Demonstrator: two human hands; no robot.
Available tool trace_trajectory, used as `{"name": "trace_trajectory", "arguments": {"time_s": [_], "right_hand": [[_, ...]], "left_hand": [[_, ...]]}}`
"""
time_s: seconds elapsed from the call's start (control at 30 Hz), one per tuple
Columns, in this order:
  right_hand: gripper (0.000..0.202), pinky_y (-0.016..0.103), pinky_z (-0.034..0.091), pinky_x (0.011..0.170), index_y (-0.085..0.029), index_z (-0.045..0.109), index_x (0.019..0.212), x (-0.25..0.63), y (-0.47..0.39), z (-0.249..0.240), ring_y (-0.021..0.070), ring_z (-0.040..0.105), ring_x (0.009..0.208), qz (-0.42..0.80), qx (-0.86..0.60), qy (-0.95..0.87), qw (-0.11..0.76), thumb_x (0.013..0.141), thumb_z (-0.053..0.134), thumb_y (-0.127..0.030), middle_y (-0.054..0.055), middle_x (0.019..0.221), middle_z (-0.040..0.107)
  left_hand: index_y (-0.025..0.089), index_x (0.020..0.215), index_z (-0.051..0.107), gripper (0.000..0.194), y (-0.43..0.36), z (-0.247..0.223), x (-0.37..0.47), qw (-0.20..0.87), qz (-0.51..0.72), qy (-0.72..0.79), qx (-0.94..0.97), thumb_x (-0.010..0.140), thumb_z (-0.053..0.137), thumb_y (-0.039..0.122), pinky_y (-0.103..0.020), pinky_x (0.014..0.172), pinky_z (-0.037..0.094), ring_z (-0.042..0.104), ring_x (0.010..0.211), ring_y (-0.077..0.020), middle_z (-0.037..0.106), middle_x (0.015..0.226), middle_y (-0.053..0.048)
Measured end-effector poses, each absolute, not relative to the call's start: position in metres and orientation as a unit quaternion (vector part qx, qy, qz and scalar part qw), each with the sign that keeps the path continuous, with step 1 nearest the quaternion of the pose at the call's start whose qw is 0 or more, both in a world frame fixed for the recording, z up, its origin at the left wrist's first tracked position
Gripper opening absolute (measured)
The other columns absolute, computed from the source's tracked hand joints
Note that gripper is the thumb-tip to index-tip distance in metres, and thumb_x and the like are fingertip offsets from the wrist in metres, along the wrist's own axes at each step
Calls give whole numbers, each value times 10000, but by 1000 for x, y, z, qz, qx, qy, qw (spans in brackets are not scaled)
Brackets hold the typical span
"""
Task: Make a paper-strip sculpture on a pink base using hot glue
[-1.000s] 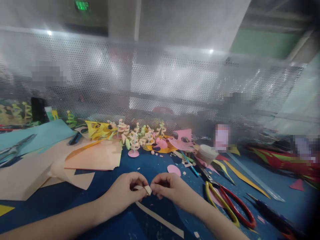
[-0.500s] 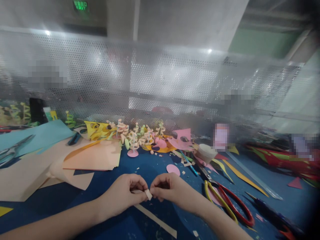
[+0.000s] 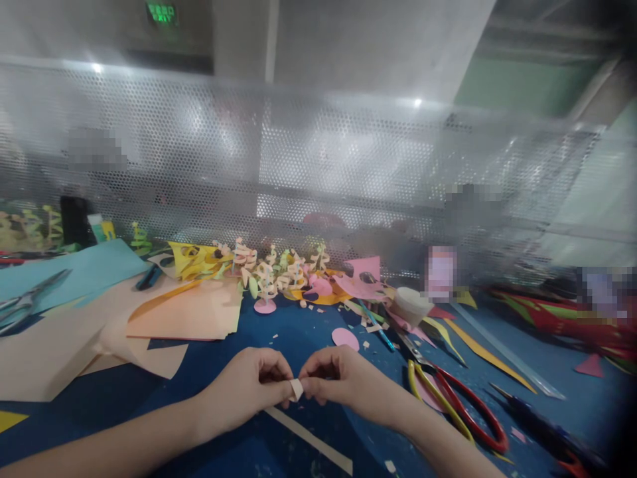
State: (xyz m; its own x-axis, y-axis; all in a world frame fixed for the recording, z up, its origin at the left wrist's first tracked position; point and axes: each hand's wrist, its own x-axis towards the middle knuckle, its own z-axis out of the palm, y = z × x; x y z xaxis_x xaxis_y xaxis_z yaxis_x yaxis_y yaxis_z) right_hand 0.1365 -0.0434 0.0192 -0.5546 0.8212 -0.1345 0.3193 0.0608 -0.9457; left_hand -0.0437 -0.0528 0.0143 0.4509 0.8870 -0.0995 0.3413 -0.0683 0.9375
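Observation:
Between my fingertips, low in the middle of the head view, is a small cream paper piece (image 3: 297,389), bent over at its edge. My left hand (image 3: 256,378) pinches it from the left with thumb and fingers. On its other side my right hand (image 3: 338,378) closes thumb and fingertips against the same piece. Below the hands a long cream paper strip (image 3: 313,441) slants down to the right; whether it joins the held piece is hidden. Just beyond my right hand lies a pink paper circle (image 3: 345,339) on the blue table (image 3: 209,441).
Scissors with red and yellow handles (image 3: 468,405) and a dark blue pen-like tool (image 3: 542,425) lie at right. Paper sheets (image 3: 184,312) and other scissors (image 3: 30,302) are at left. Curled paper spirals (image 3: 269,279) and a white cup (image 3: 412,304) stand at the back, before a perforated metal screen (image 3: 338,159).
The small paper piece has turned and curled slightly between my fingertips. Both hands stay in nearly the same place; the things on the table look unchanged.

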Motion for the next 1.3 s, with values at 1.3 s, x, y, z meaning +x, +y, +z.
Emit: {"name": "trace_trajectory", "arguments": {"time_s": [1.3], "right_hand": [[145,208,339,497,-167,592,664,129,-46,22,104,458,547,336,-473,-763,286,752,492,-225,-13,587,555]], "left_hand": [[177,811,583,163,-44,13,-48,552,294,438,646,666,596,250,-236,637,417,587,657,-138,646,672,15]]}}
